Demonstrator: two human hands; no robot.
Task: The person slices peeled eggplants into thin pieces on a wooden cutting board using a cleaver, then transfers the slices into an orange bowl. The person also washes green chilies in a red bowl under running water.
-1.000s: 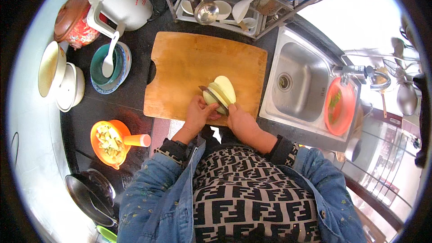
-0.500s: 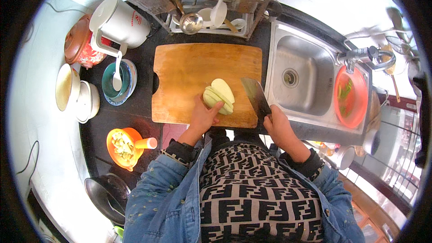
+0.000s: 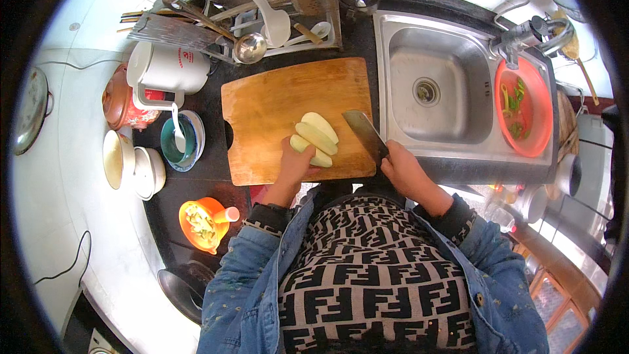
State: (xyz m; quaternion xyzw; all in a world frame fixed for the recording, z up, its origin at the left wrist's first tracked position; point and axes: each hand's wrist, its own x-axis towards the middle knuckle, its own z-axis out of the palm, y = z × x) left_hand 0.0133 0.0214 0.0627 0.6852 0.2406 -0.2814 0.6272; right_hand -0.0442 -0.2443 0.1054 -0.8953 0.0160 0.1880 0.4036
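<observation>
Left hand (image 3: 296, 162): in at the near side of the board, thumb on one side and fingers on the other, narrowed around the nearest of three pale green pieces (image 3: 317, 139);
Pale green pieces: side by side on the wooden chopping board (image 3: 275, 111), right of its middle and toward the body, all slanting down to the right;
Right hand (image 3: 405, 167): off the board's near right corner, fingers wrapped firmly round the handle of a knife (image 3: 364, 132);
Knife: broad dark blade angled up and left over the board's right edge, well clear of the pieces; whether it touches the wood, I cannot tell;
Sink (image 3: 439, 78): steel, just right of the board; a red basin (image 3: 540, 128) sits at its far right, green bits inside;
Left counter: an orange scoop (image 3: 221, 228) full of pale chunks; beyond it, a green bowl (image 3: 166, 148) with a white spoon (image 3: 179, 136) in it; a white pitcher (image 3: 180, 69) behind;
Rack (image 3: 318, 6): above the board, a metal ladle (image 3: 250, 48) hanging off the front.
</observation>
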